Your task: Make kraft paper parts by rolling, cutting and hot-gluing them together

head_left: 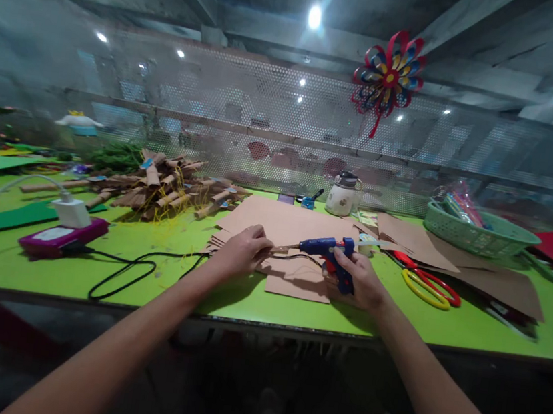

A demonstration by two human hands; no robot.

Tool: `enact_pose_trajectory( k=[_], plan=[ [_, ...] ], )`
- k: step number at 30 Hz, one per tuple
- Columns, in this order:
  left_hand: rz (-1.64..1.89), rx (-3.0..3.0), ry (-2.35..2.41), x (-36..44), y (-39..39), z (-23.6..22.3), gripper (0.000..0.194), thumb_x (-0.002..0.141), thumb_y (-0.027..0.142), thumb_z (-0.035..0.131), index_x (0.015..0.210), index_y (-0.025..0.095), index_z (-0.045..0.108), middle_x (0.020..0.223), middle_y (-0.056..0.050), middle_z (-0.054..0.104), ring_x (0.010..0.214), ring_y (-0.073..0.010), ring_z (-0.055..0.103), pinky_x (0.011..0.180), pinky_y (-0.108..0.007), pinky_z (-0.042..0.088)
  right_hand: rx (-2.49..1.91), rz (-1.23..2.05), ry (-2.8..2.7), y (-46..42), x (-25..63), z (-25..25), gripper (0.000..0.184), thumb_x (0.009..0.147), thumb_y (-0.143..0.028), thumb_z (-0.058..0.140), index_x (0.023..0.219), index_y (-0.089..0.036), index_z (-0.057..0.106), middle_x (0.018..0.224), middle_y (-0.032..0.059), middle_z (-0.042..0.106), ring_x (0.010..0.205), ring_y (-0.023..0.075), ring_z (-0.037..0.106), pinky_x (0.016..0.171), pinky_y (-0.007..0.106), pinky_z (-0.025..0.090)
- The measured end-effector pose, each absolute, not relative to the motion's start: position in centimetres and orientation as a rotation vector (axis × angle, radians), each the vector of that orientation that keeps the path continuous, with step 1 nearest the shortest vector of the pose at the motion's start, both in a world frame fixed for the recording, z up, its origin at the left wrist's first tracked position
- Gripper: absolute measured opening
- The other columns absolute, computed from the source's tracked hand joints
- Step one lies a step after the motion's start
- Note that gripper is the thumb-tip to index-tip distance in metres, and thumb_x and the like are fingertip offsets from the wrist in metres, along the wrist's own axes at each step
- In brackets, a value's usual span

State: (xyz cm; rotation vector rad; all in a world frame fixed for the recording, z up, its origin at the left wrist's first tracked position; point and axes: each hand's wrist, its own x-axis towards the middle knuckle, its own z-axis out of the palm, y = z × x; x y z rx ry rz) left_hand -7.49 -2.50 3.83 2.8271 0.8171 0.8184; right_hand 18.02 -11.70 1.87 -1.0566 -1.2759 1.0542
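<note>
My right hand [361,274] is wrapped round a blue hot glue gun [322,245] with red parts, held level above the table. Its nozzle points left, close to my left hand [251,247]. Between the closed fingertips of that hand is a thin edge of brown paper [279,247]. Whether the nozzle touches the paper, I cannot tell. Under both hands lie sheets of brown kraft paper [300,218], with a smaller piece [297,287] nearest the front edge. A black cord [300,257] passes behind the gun's nozzle.
Left, a white plug adapter [71,212] sits on a purple power strip [64,235]; a black cable [121,260] loops nearby. Rolled brown paper tubes [168,187] lie piled behind. Red and yellow scissors [431,286], a green basket [480,232] and a white jug [342,195] stand around the right side.
</note>
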Motion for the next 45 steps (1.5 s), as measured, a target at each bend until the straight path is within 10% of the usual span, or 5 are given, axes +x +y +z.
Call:
enact_pose_trajectory(
  k=[45],
  plan=[
    [0.576,2.752,0.614,-7.0,-2.7,3.0,0.029,0.09,0.032,0.044,0.087,0.016,0.067,0.084,-0.005,0.053,0.074,-0.0132,0.053,0.07,-0.024,0.039,-1.272,0.513,-1.099,-6.1,23.9,7.0,0.032,0.072,-0.042,0.066,0.069,-0.01,0.06,0.061,0.006,0.063,0.044,0.0078,0.051,0.04,0.018,0.04]
  ],
)
